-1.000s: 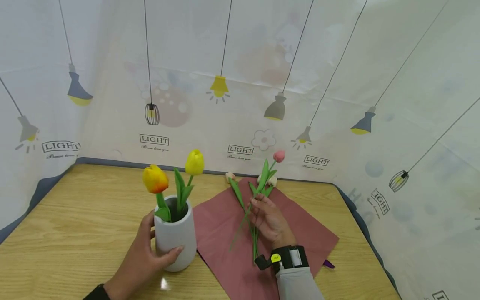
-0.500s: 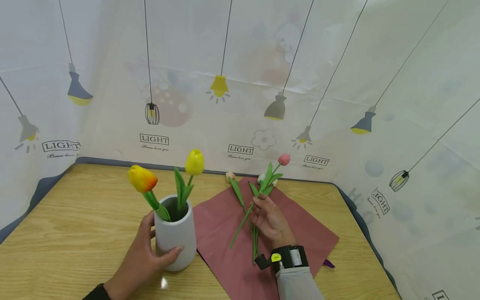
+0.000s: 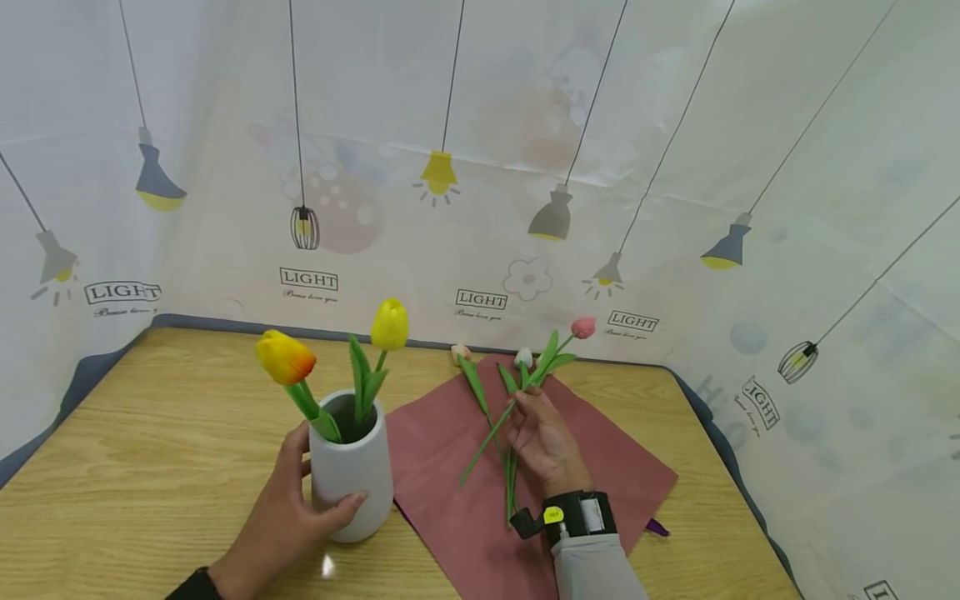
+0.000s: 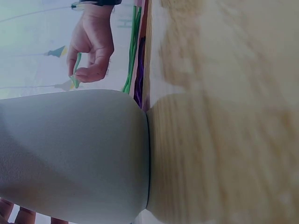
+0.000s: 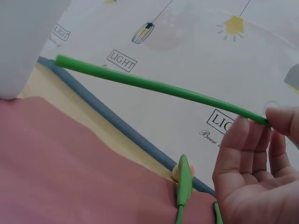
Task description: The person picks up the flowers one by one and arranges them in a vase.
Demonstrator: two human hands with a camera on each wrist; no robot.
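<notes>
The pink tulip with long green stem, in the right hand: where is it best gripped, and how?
Probably pinch the thin green stem just below the green leaves, coming from the right as the right hand does: the bare stem points left, leaving its lower end free.

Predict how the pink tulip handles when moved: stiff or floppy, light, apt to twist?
The pink tulip is probably fairly stiff: its stem juts out nearly straight, with no clear sag. Likely light, since just a pinch of the right hand seems to support it. It may twist in the grip; the stem looks thin, round and smooth.
</notes>
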